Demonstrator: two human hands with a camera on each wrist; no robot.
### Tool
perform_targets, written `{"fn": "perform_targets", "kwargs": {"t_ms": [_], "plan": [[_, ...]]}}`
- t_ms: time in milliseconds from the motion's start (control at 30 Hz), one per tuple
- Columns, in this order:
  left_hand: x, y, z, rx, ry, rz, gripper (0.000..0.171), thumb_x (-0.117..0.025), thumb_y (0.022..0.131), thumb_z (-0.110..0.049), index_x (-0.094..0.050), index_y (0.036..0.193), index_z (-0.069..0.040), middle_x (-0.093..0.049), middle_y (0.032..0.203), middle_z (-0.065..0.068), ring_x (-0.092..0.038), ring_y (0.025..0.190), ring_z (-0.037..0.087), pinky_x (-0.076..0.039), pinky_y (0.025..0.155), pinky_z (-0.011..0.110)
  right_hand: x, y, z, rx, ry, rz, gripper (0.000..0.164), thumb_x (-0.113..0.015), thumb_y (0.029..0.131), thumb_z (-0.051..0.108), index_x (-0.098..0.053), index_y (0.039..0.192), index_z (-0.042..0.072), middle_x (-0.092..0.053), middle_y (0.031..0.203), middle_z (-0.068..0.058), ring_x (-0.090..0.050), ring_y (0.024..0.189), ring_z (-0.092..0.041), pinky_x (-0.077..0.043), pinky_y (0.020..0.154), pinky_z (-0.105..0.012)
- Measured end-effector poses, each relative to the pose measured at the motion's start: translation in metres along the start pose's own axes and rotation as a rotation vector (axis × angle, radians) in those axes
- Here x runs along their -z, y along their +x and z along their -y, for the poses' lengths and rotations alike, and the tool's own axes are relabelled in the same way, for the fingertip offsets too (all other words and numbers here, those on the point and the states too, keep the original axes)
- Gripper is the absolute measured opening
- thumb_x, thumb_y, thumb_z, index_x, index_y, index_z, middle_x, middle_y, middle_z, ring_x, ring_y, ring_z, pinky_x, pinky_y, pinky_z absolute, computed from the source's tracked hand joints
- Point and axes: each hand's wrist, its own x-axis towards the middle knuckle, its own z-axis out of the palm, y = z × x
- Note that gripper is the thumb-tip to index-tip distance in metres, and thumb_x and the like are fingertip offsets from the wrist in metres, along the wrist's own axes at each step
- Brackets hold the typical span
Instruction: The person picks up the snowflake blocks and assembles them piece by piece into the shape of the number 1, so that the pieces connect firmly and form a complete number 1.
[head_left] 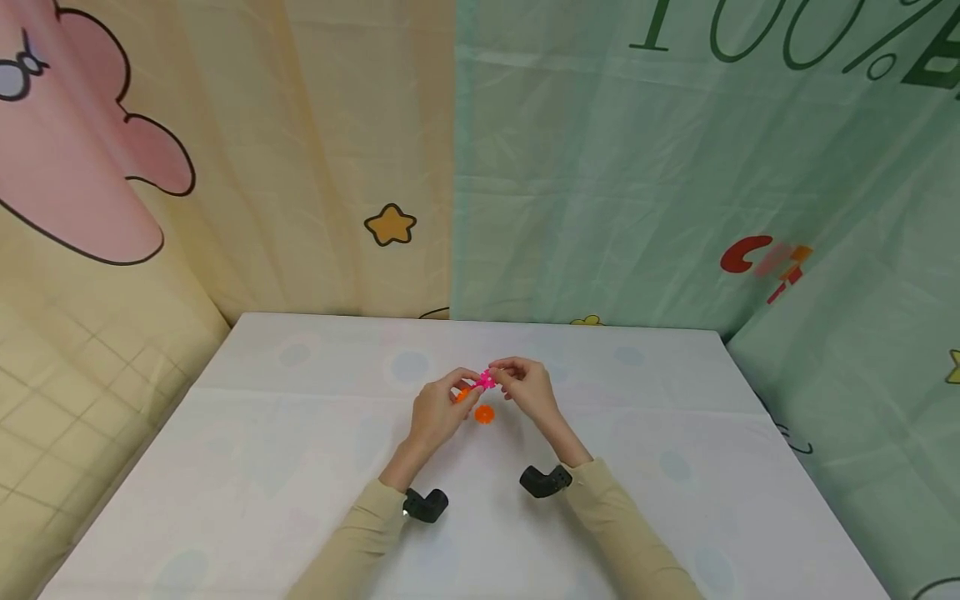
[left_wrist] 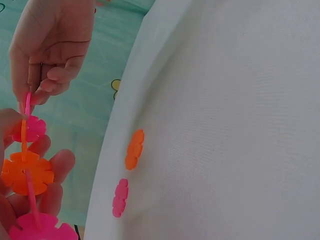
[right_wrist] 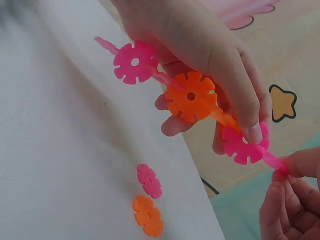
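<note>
My left hand holds a chain of slotted, flower-shaped interlocking discs, pink and orange by turns, joined edge to edge at crossing angles. In the right wrist view its thumb lies on a pink disc near the chain's end, just past an orange disc; another pink disc is farther along. At the end, my right hand pinches an edge-on pink disc between thumb and fingertips, right at its neighbour's rim. The left wrist view shows the chain running down across the left fingers.
On the white-covered table below the hands lie a loose orange disc and a loose pink disc, side by side. Patterned curtains hang behind the table's far edge and along both sides.
</note>
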Motion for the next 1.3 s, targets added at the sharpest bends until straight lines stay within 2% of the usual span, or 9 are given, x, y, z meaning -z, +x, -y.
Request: {"fn": "perform_targets", "kwargs": {"t_ms": [267,467,667,800,967,1300], "plan": [[0.004,0.001,0.007,0.044,-0.016,-0.012,0.018,-0.072,0.086,-0.028,-0.071,0.102,-0.019,-0.069,0.085,0.005,-0.053,0.045,0.005,-0.043,0.046,0.021,0.000,-0.001,-0.004,-0.023,0.012,0.035,0.023,-0.059,0.096,0.022,-0.071,0.107,0.006,-0.068,0.091,-0.017,-0.056,0.060,-0.016,-0.051,0.058,-0.022],[0.004,0.000,0.010,0.091,-0.020,-0.029,0.024,-0.076,0.082,-0.031,-0.070,0.102,-0.019,-0.069,0.086,0.006,-0.055,0.044,0.005,-0.043,0.046,0.022,0.002,0.000,-0.015,-0.033,-0.026,0.044,0.025,-0.056,0.097,0.023,-0.069,0.110,0.006,-0.067,0.093,-0.020,-0.059,0.064,-0.023,-0.050,0.056,-0.021],[0.004,0.000,0.010,0.121,-0.036,-0.045,0.027,-0.077,0.081,-0.035,-0.069,0.101,-0.019,-0.068,0.087,0.008,-0.057,0.044,0.006,-0.046,0.049,0.022,0.001,0.000,-0.028,-0.043,-0.118,0.069,0.021,-0.060,0.094,0.014,-0.068,0.110,0.004,-0.066,0.090,-0.017,-0.054,0.058,-0.014,-0.047,0.051,-0.020],[0.005,0.001,0.010,0.118,-0.020,-0.054,0.025,-0.076,0.081,-0.035,-0.069,0.100,-0.019,-0.069,0.087,0.008,-0.056,0.043,0.006,-0.045,0.048,0.022,-0.001,-0.002,-0.032,-0.061,-0.177,0.084,0.024,-0.065,0.089,0.013,-0.067,0.111,0.003,-0.065,0.090,-0.013,-0.053,0.057,-0.012,-0.048,0.052,-0.022],[0.006,0.002,0.012,0.089,0.007,-0.066,0.025,-0.074,0.083,-0.036,-0.069,0.100,-0.018,-0.071,0.087,0.008,-0.052,0.043,0.005,-0.043,0.048,0.022,-0.004,-0.005,-0.035,-0.087,-0.270,0.128,0.029,-0.071,0.085,0.017,-0.067,0.111,0.006,-0.067,0.094,-0.010,-0.055,0.067,-0.015,-0.050,0.058,-0.023],[0.008,0.002,0.011,0.071,-0.010,-0.047,0.027,-0.072,0.086,-0.033,-0.072,0.103,-0.014,-0.071,0.091,0.006,-0.050,0.045,0.007,-0.038,0.044,0.021,-0.013,-0.011,-0.035,-0.005,-0.440,0.197,0.027,-0.078,0.078,0.018,-0.072,0.103,0.008,-0.066,0.089,-0.005,-0.053,0.069,-0.014,-0.045,0.063,-0.024]]}}
